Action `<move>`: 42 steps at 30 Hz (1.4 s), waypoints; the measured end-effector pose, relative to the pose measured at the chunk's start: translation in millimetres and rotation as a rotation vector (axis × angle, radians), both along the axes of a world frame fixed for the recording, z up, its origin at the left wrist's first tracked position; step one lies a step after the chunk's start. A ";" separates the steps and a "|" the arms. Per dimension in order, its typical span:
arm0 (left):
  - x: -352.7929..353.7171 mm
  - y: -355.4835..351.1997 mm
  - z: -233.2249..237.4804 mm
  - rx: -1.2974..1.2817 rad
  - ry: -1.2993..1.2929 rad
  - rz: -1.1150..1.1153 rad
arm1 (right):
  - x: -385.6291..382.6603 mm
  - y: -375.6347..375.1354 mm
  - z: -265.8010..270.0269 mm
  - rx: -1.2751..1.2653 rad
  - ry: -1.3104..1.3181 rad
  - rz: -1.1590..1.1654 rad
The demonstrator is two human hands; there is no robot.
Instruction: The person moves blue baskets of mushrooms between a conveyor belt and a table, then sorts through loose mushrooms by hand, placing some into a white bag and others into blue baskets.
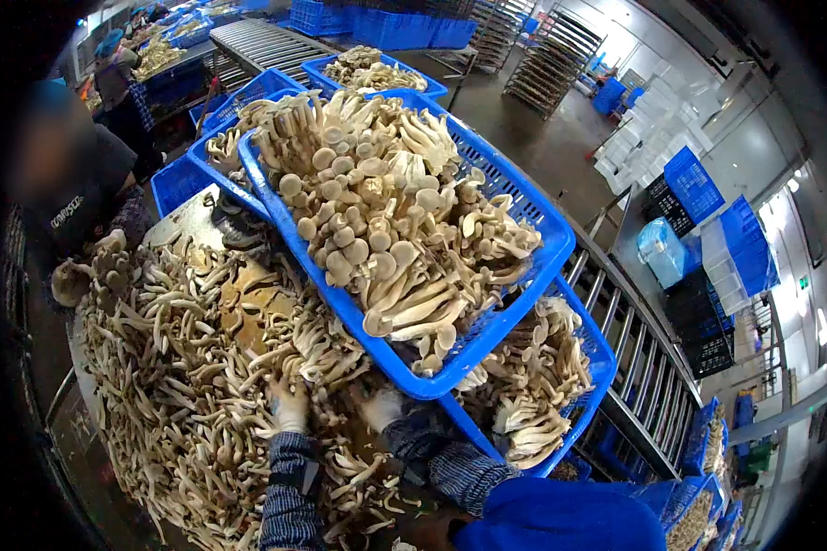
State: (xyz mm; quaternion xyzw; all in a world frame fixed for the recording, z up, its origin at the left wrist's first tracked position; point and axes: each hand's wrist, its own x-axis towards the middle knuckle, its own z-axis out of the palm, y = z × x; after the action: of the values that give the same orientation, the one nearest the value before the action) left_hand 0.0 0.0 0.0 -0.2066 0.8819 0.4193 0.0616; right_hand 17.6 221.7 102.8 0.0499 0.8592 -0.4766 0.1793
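Note:
Loose long-stemmed mushrooms (170, 367) cover the work table in a deep heap. Among them, my left hand (289, 407), in a pale glove, has its fingers curled at the lower edge of a mushroom cluster (324, 356). My right hand (379, 407), also gloved, is just to the right, below the large blue basket (400, 378); its fingertips are lost in shadow and mushrooms. That basket is piled with clustered brown-capped mushrooms (377, 220) and sits tilted over a lower blue basket (597, 367) of more mushrooms.
A roller conveyor (648, 367) runs along the right behind the baskets. Across the table at the left, a co-worker (83, 202) stands near a mushroom cluster (72, 280). Another filled basket (436, 87) is at the back. Stacked crates (694, 184) and racks (553, 69) stand farther off.

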 end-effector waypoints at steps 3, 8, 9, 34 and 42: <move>-17.8 3.9 22.1 0.055 0.206 -0.054 | -20.4 -43.7 -13.8 0.575 0.023 0.099; 65.9 -3.3 106.1 0.775 0.084 0.243 | 28.2 -71.1 0.8 -0.713 -0.465 0.066; 80.7 -9.4 105.5 0.638 0.109 0.257 | 35.7 -70.8 58.8 -0.645 -0.533 0.013; 340.2 -35.5 284.4 0.724 -0.125 0.186 | 46.8 -33.5 -3.5 1.288 0.598 0.989; 568.3 -22.2 184.1 0.600 -0.476 0.090 | 76.4 7.5 49.9 0.022 0.210 0.301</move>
State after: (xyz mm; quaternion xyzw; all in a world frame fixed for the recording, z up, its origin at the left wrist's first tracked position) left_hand 568.3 -22.2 184.1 -0.3094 0.6713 0.6011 0.3040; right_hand 94.0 229.2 152.7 -0.1271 0.8762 -0.4374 0.1574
